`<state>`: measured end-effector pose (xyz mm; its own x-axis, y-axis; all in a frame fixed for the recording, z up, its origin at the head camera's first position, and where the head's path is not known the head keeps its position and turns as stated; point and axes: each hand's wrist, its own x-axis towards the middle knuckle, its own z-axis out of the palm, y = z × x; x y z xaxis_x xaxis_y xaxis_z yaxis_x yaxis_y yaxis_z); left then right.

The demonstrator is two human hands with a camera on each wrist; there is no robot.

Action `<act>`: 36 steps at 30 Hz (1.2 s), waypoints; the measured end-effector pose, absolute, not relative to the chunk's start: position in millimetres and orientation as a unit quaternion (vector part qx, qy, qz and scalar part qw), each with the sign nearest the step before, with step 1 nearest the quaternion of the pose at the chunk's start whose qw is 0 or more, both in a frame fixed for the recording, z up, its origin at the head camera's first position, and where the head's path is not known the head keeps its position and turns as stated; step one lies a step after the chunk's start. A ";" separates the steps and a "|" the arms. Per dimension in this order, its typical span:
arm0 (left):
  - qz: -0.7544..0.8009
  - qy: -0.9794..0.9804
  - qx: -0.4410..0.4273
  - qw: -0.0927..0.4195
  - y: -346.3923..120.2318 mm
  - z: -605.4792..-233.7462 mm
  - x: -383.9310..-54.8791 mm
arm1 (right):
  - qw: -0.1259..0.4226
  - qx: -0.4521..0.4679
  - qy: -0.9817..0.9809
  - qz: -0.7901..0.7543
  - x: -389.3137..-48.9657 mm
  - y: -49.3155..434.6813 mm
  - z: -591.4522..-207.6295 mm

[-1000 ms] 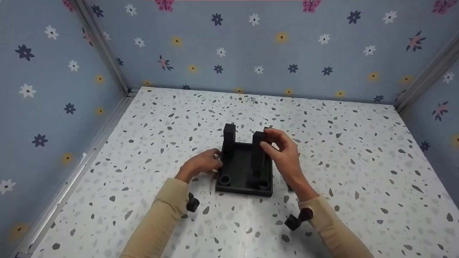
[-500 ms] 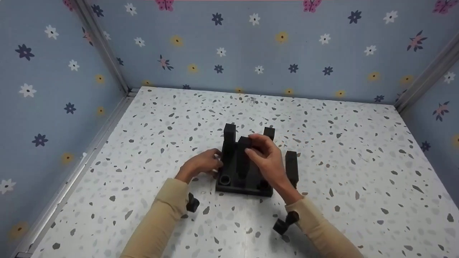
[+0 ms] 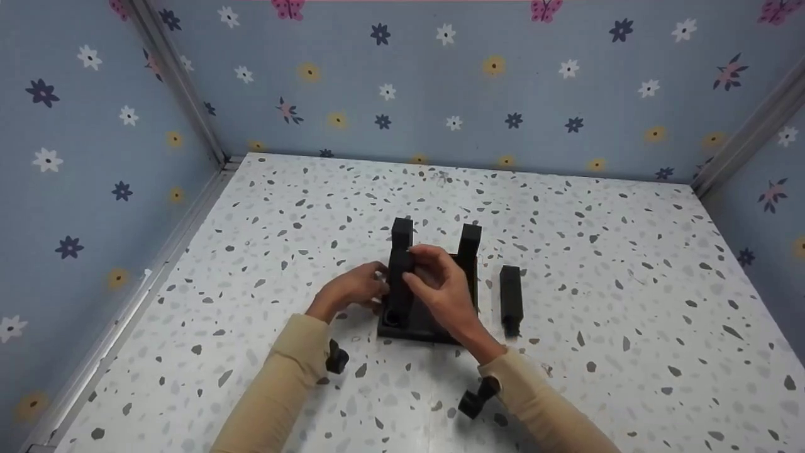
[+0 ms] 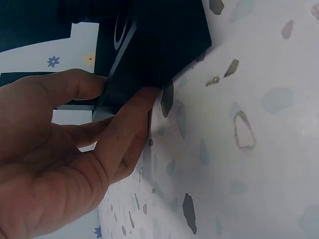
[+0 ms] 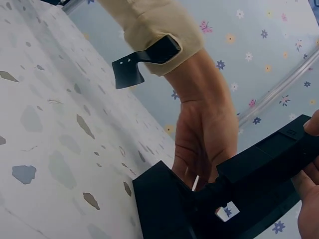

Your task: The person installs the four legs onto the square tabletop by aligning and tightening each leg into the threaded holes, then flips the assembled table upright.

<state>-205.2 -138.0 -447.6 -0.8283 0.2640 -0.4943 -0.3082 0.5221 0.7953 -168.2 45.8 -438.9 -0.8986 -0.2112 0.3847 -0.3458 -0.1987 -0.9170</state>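
Observation:
A black tray-like base (image 3: 422, 332) with round corner sockets lies on the table. Two square black legs stand at its far corners, a left leg (image 3: 402, 231) and a right leg (image 3: 471, 238). My right hand (image 3: 445, 290) pinches a third black leg (image 3: 399, 283) upright above the near-left corner. In the right wrist view this leg (image 5: 269, 155) has its narrow threaded end at the base's corner; whether it sits inside the socket is unclear. My left hand (image 3: 356, 284) grips the base's left side, fingertips against its wall (image 4: 164, 50) in the left wrist view.
Another black leg (image 3: 512, 294) lies loose to the right of the base, its threaded end towards me. The speckled white tabletop (image 3: 604, 270) is bounded by blue flowered panels (image 3: 440, 82) at the back and sides. A black bracket (image 3: 479, 397) juts from the right cuff.
My right hand has carried the leg leftwards across the base, from its right side to the near-left corner. The loose leg has come into full view. My left hand stays put.

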 end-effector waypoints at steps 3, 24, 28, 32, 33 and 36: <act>0.493 0.821 -0.012 0.287 -137.7 -448.3 -204.8 | 0.043 0.227 -0.625 0.746 -167.2 41.7 -441.1; 0.486 0.817 -0.019 0.309 -140.0 -448.7 -208.9 | 0.042 0.301 -0.648 0.699 -152.1 36.5 -438.7; 0.480 0.824 -0.016 0.302 -139.9 -449.4 -208.5 | 0.048 0.321 -0.649 0.688 -148.5 37.7 -434.0; 0.474 0.830 -0.011 0.293 -139.7 -449.9 -207.0 | 0.058 0.336 -0.647 0.682 -147.8 40.0 -434.5; 0.471 0.833 -0.009 0.290 -139.8 -450.1 -206.8 | 0.061 0.338 -0.647 0.681 -147.7 40.6 -434.8; 0.475 0.831 -0.013 0.289 -139.7 -449.6 -205.8 | 0.082 0.348 -0.657 0.664 -147.5 42.3 -435.4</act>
<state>-205.8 -139.7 -449.6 -0.8320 0.2533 -0.4935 -0.2970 0.5481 0.7819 -147.5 42.3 -435.4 -0.7441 -0.3485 0.5700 -0.5664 -0.1232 -0.8148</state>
